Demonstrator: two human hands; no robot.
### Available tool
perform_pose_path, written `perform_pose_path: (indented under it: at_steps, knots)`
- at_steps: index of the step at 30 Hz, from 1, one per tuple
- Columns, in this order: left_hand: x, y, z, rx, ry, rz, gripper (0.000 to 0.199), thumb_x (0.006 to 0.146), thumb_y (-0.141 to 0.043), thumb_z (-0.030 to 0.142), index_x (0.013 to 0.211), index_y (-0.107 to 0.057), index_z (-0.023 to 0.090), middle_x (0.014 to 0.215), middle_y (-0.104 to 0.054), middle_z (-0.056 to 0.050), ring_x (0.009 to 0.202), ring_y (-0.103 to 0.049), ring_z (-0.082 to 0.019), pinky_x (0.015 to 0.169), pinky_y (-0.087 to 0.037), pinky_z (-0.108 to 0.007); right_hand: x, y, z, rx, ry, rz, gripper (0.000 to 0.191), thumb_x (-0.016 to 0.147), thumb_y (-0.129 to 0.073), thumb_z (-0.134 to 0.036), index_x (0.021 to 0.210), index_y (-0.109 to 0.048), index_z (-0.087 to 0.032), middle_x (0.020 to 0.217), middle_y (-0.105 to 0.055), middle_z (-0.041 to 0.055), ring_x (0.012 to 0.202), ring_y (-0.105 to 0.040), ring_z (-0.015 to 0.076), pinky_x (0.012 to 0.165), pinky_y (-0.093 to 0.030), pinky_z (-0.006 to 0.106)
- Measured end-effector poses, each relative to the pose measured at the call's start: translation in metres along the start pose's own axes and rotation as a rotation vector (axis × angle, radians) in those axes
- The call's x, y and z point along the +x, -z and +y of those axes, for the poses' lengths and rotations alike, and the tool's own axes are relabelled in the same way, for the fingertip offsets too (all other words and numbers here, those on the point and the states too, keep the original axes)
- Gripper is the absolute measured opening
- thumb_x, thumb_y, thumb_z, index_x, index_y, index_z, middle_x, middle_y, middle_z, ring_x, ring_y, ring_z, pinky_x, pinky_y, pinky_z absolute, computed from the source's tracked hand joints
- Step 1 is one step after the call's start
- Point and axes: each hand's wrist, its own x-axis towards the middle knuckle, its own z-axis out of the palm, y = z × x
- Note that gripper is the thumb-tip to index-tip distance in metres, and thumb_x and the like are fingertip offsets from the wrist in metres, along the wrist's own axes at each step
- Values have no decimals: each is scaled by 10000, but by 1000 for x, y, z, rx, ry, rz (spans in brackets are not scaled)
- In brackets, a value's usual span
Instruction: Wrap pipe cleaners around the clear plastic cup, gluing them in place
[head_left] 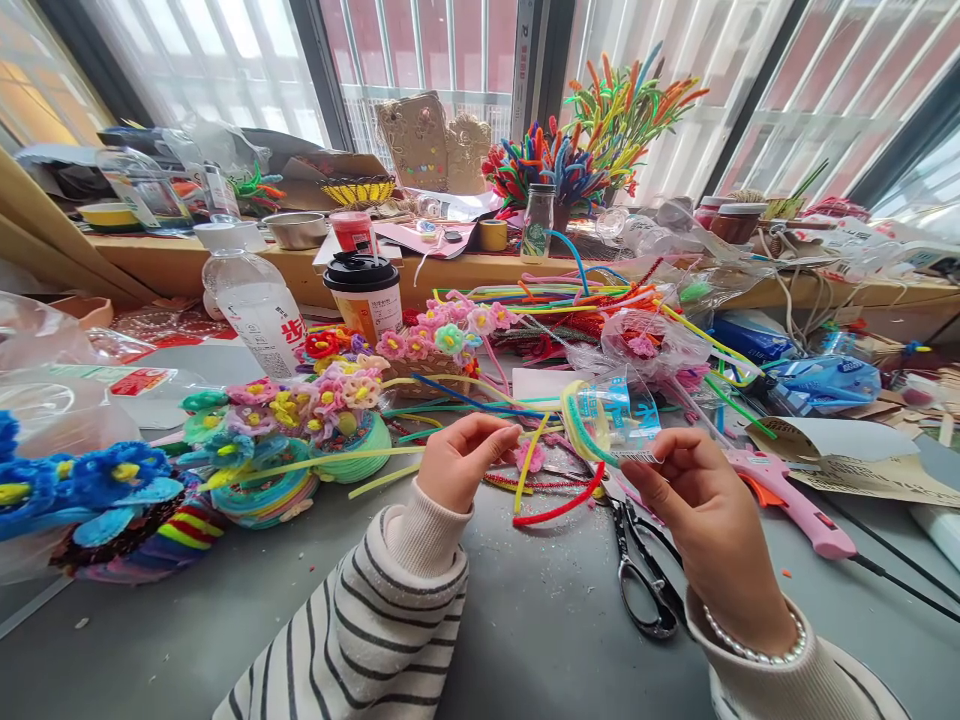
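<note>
My right hand point(709, 505) grips a clear plastic cup point(634, 400) with blue printing, tilted on its side. Yellow and teal pipe cleaners point(581, 425) are wrapped around its end, facing left. To the cup's left, my left hand point(466, 460) is closed in a pinch. Pale yellow pipe cleaner lengths point(330, 462) reach its left side; the fingers cover where they are held. A red pipe cleaner point(559, 512) and a yellow one point(531, 465) lie between my hands. Black-handled scissors point(645, 580) lie on the table below the cup.
A pink glue gun point(795, 500) with its cable lies at right. Pipe-cleaner flower baskets point(266, 470) crowd the left. Behind them stand a plastic bottle point(251, 300) and a lidded paper cup point(364, 295). Loose pipe cleaners point(525, 310) are heaped at the back, below a cluttered sill.
</note>
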Motion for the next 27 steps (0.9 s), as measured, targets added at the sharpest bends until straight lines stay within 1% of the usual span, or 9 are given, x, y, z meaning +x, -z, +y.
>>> perform_pose_path:
  at_steps: [4, 7, 9, 11, 13, 15, 16, 21, 27]
  knots:
    - [2, 3, -2, 34, -69, -29, 233, 675, -617, 363, 590, -560, 154, 448, -520, 39, 439, -465, -73, 496, -378, -215, 0, -1, 0, -6, -6, -15, 218, 692, -667, -282, 766, -470, -223, 650, -452, -57, 533, -407, 41, 456, -345, 125]
    - [6, 5, -5, -8, -117, -74, 418, 717, -542, 477, 459, -422, 171, 392, -391, 52, 392, -410, -71, 452, -352, -227, -1, -2, 0, 1, 1, -31, 205, 696, -664, -274, 756, -474, -226, 648, -449, -58, 531, -406, 40, 456, -341, 124]
    - [6, 5, -7, -52, -117, -108, 439, 706, -549, 500, 457, -416, 164, 473, -427, 30, 469, -462, -82, 484, -386, -228, -2, -3, -1, 10, 9, -42, 199, 696, -663, -270, 752, -478, -224, 653, -453, -55, 536, -412, 43, 463, -345, 128]
    - [5, 2, -9, -145, -67, -178, 319, 634, -651, 457, 676, -547, 158, 757, -562, -25, 705, -556, -129, 602, -447, -245, -4, -4, -4, 27, 11, -54, 194, 695, -663, -266, 745, -481, -221, 660, -460, -49, 545, -419, 48, 470, -348, 134]
    - [3, -2, -11, -307, 26, -322, 574, 537, -734, 423, 1026, -506, 229, 1074, -527, -67, 930, -555, -200, 732, -467, -317, -5, -5, -6, 51, 13, -84, 184, 697, -660, -260, 737, -484, -219, 660, -460, -46, 542, -416, 51, 460, -341, 136]
    - [0, -6, -12, -421, 92, -462, 793, 513, -757, 392, 1199, -374, 291, 1176, -480, -85, 1007, -537, -241, 800, -450, -374, -6, -7, -9, 77, 22, -133, 179, 695, -661, -250, 726, -488, -217, 654, -453, -46, 542, -414, 52, 458, -341, 134]
    - [-2, -8, -12, -455, 110, -503, 810, 528, -752, 373, 1225, -348, 300, 1179, -484, -85, 1018, -534, -246, 815, -443, -381, -7, -7, -10, 88, 25, -161, 177, 693, -662, -244, 725, -490, -217, 653, -450, -47, 546, -416, 52, 464, -346, 133]
    - [-11, -8, -4, -482, 164, -516, 608, 639, -673, 320, 1196, -429, 320, 1181, -504, -51, 1027, -527, -238, 810, -449, -351, -7, -8, -11, 117, 28, -236, 167, 708, -651, -225, 740, -486, -222, 673, -458, -48, 587, -444, 52, 521, -384, 127]
    - [-13, -5, 2, -473, 215, -520, 499, 669, -625, 331, 1148, -485, 318, 1207, -494, -34, 1054, -508, -254, 798, -462, -355, -8, -8, -8, 104, 27, -242, 167, 707, -651, -218, 749, -490, -223, 684, -463, -45, 607, -457, 56, 533, -392, 127]
